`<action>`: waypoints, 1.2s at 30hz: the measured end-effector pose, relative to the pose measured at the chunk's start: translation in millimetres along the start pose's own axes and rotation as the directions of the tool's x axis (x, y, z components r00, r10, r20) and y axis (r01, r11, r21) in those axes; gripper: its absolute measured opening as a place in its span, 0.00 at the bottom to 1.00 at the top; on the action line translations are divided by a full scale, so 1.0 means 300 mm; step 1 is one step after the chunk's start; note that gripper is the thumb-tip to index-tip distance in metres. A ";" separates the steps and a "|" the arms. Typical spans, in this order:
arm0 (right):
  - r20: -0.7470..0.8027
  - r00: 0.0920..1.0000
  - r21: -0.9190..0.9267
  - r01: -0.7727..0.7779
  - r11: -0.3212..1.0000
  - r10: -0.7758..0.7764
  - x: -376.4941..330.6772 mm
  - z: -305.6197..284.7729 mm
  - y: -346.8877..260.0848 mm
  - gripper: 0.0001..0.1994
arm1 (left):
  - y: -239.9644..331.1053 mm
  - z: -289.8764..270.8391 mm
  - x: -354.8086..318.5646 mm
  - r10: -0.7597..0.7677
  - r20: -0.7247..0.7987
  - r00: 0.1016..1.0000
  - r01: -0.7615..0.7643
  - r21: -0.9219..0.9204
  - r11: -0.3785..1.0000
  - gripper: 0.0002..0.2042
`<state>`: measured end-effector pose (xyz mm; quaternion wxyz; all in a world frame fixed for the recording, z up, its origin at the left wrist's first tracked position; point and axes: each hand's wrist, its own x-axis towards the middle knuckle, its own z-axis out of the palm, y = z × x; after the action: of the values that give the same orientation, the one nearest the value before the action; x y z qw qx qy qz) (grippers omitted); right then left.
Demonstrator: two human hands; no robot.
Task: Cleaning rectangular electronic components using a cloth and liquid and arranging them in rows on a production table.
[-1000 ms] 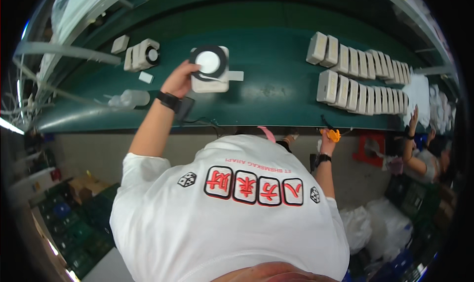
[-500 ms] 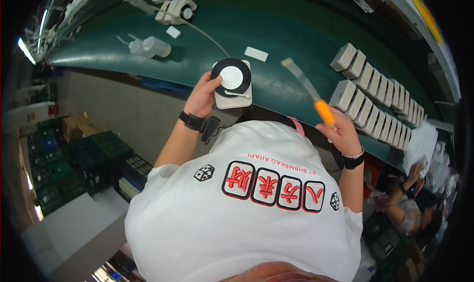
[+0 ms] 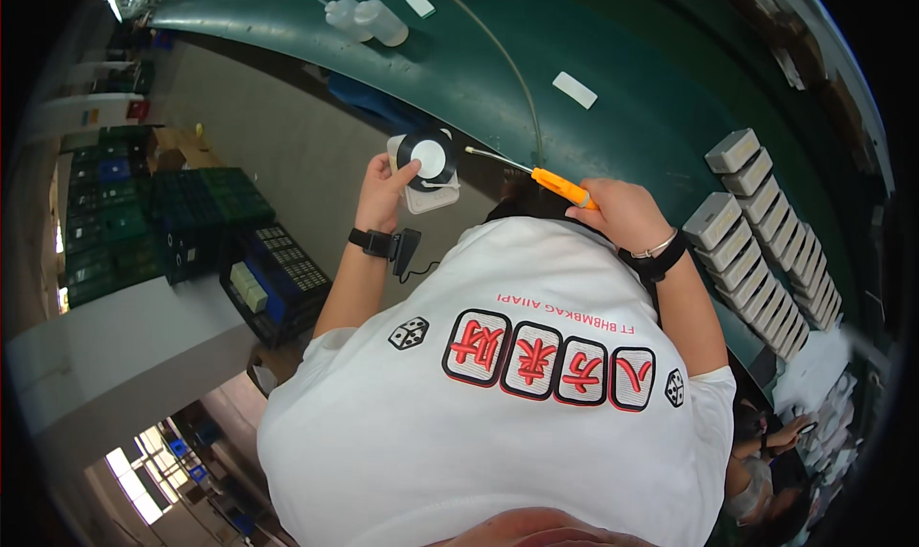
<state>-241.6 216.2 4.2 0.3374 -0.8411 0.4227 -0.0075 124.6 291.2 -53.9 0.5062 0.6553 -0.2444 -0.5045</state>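
My left hand (image 3: 390,185) grips a small white device (image 3: 433,200) with its thumb over the front. On the device sits a black ring-shaped disc (image 3: 413,149) around a white round centre (image 3: 428,160). My right hand (image 3: 622,210) is wrapped round the orange handle of a flat brush (image 3: 565,185). The brush is seen nearly edge-on, its tip pointing left at the device and a short gap from the disc. The device hangs in front of the table edge, over the floor.
On the green table (image 3: 632,135) lie a small white rectangular piece (image 3: 574,90) and a thin hose (image 3: 512,64). Plastic squeeze bottles (image 3: 381,22) stand at the far left. Rows of white boxy units (image 3: 720,220) line the right side. Crates (image 3: 201,217) are stacked left; a co-worker (image 3: 761,470) is lower right.
My right hand has swung left, bringing the brush tip close to the device. My left hand has drawn the device off the table edge and tilted it. The view has shifted too.
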 end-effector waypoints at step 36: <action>0.193 0.971 -0.037 0.148 0.988 -0.138 0.152 0.009 -0.037 0.15 | 0.002 -0.046 0.079 0.255 -0.052 0.965 -0.230 0.286 0.930 0.23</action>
<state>-203.6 189.8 -3.8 0.3533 -0.8745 0.3270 0.0593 146.0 277.1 -63.5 0.4780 0.7061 -0.3694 -0.3693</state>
